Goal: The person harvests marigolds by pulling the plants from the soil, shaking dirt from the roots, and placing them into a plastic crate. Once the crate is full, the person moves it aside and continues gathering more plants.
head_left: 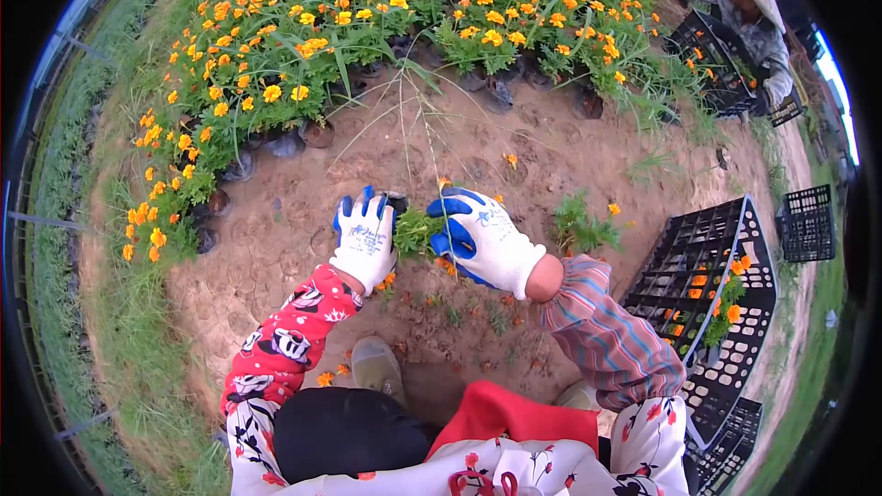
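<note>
My left hand (367, 241), in a white glove with blue fingers, is curled over a dark plant bag (398, 204), of which only a small part shows. To its right my right hand (487, 241), gloved the same way, has its thumb and fingers closed at the leaves of a marigold plant (413, 232). Green foliage fills the gap between the hands, and orange flowers (446, 265) show below the right hand. A long thin grass stalk (432, 142) crosses near the right fingers. Most of the bag is hidden by the left hand.
Bagged marigolds (303, 46) stand in a dense bed ahead. Another small marigold plant (584, 225) is right of my hand. A black crate (698, 285) with marigolds stands at right, near another crate (807, 223). A person in a hat (749, 14) works beside crates at the upper right.
</note>
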The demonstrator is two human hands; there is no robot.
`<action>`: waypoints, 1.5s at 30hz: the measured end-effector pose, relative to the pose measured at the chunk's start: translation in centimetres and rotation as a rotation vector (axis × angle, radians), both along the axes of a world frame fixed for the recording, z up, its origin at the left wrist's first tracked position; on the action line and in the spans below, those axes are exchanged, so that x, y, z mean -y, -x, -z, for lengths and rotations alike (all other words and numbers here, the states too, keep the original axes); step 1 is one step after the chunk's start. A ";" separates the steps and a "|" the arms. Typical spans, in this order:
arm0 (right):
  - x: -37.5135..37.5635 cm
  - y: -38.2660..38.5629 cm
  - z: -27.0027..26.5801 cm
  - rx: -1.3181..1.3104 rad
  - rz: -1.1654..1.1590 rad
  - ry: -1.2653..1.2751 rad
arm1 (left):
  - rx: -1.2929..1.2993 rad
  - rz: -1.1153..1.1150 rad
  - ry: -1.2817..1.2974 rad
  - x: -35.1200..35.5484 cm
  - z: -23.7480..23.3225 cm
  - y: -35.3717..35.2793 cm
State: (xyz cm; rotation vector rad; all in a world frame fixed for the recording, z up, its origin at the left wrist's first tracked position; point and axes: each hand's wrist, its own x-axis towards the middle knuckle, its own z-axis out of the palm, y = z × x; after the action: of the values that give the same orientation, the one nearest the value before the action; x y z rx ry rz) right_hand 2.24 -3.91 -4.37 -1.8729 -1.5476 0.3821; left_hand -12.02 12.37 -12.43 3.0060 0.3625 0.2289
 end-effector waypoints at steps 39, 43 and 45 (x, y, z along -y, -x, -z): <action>9.3 -5.0 -8.8 -0.294 0.493 -0.230 | -0.205 0.406 1.237 9.3 -18.7 -9.1; 21.9 -7.7 -15.3 -0.217 0.682 -0.046 | -0.151 0.555 1.172 15.5 -22.2 -11.1; 29.1 -7.0 -19.3 -0.284 0.943 0.176 | -0.110 0.658 1.072 16.5 -21.2 -12.0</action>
State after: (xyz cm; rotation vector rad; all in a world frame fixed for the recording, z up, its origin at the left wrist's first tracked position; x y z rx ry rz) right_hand 9.29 -33.06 14.95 -2.3141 -0.3525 0.3196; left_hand -0.01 -4.18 8.73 1.9186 -0.3960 -0.1554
